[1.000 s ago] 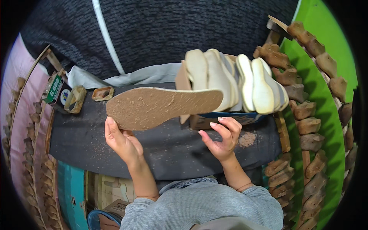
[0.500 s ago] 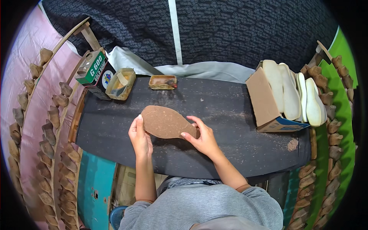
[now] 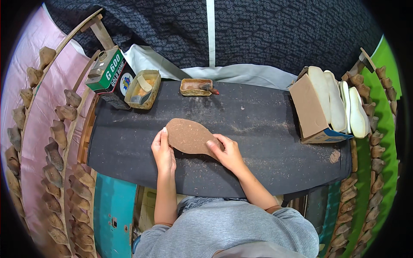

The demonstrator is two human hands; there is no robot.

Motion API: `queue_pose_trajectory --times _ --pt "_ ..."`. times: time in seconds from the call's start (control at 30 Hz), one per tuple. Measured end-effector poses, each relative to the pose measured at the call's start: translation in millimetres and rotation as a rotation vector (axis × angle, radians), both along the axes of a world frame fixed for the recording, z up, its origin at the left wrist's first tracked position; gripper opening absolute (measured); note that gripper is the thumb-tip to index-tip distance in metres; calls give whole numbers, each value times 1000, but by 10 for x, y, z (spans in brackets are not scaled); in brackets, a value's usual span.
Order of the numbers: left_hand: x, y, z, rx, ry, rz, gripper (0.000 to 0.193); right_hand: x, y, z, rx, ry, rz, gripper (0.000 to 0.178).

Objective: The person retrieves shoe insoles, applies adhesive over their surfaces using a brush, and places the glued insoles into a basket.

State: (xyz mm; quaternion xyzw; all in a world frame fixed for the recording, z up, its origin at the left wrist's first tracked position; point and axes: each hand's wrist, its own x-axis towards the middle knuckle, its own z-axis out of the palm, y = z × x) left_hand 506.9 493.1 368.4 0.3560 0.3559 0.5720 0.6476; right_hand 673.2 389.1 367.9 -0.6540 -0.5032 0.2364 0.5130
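Between my two hands, above the dark-covered table [image 3: 258, 161], I hold a brown shoe insole [image 3: 189, 135] with a speckled, fibrous face turned up. My left hand [image 3: 164, 148] grips the wide end at its left edge, thumb on top and fingers underneath. The narrower end is in my right hand [image 3: 226, 152], its thumb pressed flat on the upper face and its other fingers around the far edge and below. Part of that narrow end is hidden by the right hand.
At the back left stand a green-and-black metal can [image 3: 109, 79] and a tub [image 3: 144, 89] holding a pale spreader. A small tray [image 3: 195, 87] lies at the back middle. On the right, a cardboard box [image 3: 312, 109] holds several white soles. Racks of wooden shoe lasts [image 3: 53, 150] flank both sides.
The right hand has slid further onto the insole, its thumb now lying on the upper face instead of the near edge. In the picture, insole and hands sit slightly further right.
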Motion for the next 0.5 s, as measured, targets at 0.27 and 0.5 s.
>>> queue_pose_trajectory --times 0.27,0.5 --pt "-105 127 -99 -20 15 2 28 -4 98 -164 0 132 24 34" --pt "-44 179 -110 -32 -10 -42 33 -63 117 -153 -51 -10 -26 29"
